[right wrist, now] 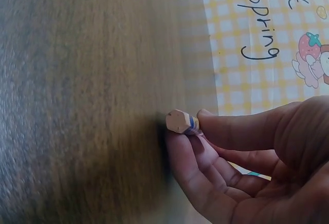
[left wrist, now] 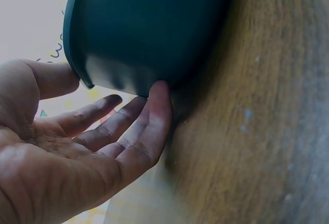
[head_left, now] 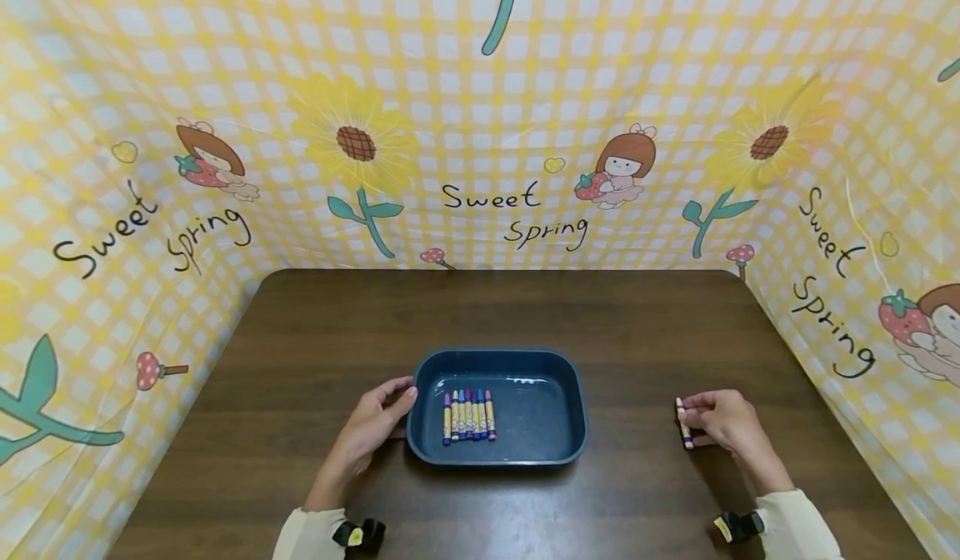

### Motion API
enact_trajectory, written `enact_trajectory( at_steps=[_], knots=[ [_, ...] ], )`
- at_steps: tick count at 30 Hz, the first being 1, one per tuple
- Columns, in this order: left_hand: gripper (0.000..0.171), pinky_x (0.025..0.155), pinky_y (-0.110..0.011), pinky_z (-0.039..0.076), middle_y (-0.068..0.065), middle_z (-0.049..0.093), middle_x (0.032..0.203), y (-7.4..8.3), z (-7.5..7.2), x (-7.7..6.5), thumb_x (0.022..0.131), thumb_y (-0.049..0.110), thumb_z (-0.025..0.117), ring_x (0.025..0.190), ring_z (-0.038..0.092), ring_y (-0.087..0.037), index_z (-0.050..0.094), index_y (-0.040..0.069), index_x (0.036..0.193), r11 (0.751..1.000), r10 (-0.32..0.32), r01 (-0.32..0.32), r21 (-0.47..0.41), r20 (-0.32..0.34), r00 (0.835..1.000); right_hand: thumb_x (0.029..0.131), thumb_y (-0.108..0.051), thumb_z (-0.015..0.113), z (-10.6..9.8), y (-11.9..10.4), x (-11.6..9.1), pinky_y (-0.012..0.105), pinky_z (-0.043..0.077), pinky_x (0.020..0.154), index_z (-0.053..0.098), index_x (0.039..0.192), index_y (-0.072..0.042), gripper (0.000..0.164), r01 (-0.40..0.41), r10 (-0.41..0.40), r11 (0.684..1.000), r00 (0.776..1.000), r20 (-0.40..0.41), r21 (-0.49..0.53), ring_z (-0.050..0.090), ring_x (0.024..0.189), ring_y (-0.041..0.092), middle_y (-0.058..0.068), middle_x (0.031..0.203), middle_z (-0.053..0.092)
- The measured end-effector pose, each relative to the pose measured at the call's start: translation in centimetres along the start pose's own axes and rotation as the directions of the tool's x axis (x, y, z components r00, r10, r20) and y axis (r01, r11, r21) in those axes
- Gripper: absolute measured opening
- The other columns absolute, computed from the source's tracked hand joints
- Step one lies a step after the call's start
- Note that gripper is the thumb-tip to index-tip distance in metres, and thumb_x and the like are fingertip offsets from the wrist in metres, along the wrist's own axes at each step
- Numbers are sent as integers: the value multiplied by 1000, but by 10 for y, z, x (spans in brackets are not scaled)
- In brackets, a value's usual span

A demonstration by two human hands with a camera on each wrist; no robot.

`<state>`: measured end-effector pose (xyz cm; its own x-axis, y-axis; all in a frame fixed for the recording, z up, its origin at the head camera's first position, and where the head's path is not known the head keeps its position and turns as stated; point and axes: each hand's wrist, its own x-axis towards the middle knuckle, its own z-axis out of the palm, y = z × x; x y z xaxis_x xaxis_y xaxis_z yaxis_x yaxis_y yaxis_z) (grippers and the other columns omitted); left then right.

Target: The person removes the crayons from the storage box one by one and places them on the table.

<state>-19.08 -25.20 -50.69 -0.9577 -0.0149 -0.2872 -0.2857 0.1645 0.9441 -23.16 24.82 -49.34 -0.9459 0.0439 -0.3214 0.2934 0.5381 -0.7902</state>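
A yellow-and-white checked cloth [head_left: 480,110], printed with sunflowers, strawberries and the words "Sweet Spring", hangs behind and to both sides of a dark brown wooden table [head_left: 637,318]. Over the right part of the table, the right hand [head_left: 727,422] has its thumb and fingers closed in a pinch on one crayon [head_left: 685,424], which stands out on the grip's left side, its pale end and blue bands facing the wrist camera. The underside is too shadowed to say surely whether this crayon touches the wood.

Well to the left of that pinch is a dark blue tray [head_left: 536,414]. The left hand [head_left: 371,422] grips the tray's near-hand end, thumb at the rim and fingers bent against the outer wall, with only the wall's depth between them. Just inside the tray, right of this grip, a row of crayons [head_left: 469,416] lies side by side; the tray's bare floor stretches beyond them, farther from the left hand.
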Motion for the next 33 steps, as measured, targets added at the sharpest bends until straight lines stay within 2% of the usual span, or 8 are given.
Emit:
enact_trajectory(
  at_steps=[10,15,25,33],
  knots=[
    [47,83,-40,62,-22,59,133,-2,0,0,106,27,56,102,67,-22,50,1,145,1000,-13,12,-12,-17,1000,90,3,68,5,1,0,32,60,57,67,99,16,15,7,-13,995,999,-52,-101,70,59,17,11,78,73],
    [47,82,-40,62,-22,59,134,-1,-1,0,105,27,57,101,67,-22,51,2,145,1000,-14,14,-12,-27,1000,90,2,69,7,0,1,32,60,55,69,95,14,13,23,-30,993,997,-64,-116,70,58,17,11,77,73],
    [49,82,-39,62,-24,58,135,3,-1,1,105,28,58,104,66,-24,51,0,145,1000,7,-6,14,-32,999,90,2,70,8,-4,2,30,60,55,69,96,13,13,34,-47,985,996,-75,-168,69,63,15,11,78,73],
    [47,84,-40,61,-25,56,138,1,2,1,106,25,57,104,67,-25,51,-2,144,1000,-5,6,28,-28,1000,88,-3,73,5,-4,-3,31,60,58,69,99,13,19,36,-56,978,994,-93,-204,70,64,15,17,83,75]
  ],
)
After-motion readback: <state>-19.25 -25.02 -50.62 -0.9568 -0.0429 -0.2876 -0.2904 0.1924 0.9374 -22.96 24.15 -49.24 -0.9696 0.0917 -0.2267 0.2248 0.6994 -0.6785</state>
